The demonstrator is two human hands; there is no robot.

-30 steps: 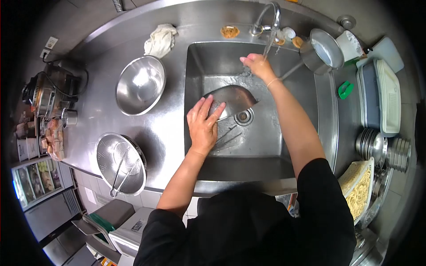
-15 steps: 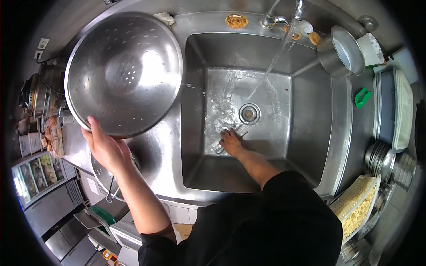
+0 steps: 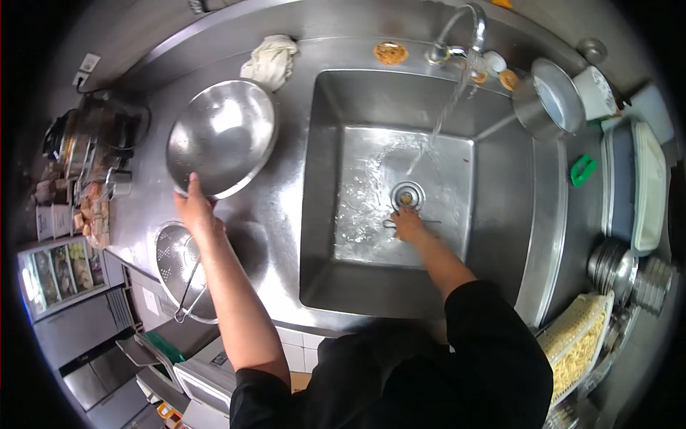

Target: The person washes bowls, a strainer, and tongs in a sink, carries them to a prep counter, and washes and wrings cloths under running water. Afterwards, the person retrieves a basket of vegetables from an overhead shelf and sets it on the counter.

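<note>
Gripping the near rim of a wide, round, shiny steel bowl [image 3: 221,143], the left hand [image 3: 199,217] has its grip clamped there, thumb on the inside. The bowl is over the stainless-steel worktop [image 3: 286,207], left of the deep rectangular steel sink [image 3: 350,107]; whether its base touches, I cannot tell. A bare strip of worktop runs between its rim and the sink's left edge. A crumpled off-white cloth [image 3: 270,61] lies just behind it, near the back edge, and a perforated steel colander [image 3: 174,257] sits at the front edge.

Low in the sink, the right hand [image 3: 409,225] is at a thin metal utensil [image 3: 431,222], just in front of the round drain [image 3: 407,194]; I cannot tell whether its grip is closed on it. Wet sink floor spreads on both sides, with walls well apart from the hand. Water falls from the curved chrome tap [image 3: 477,36] at the back edge.
</note>
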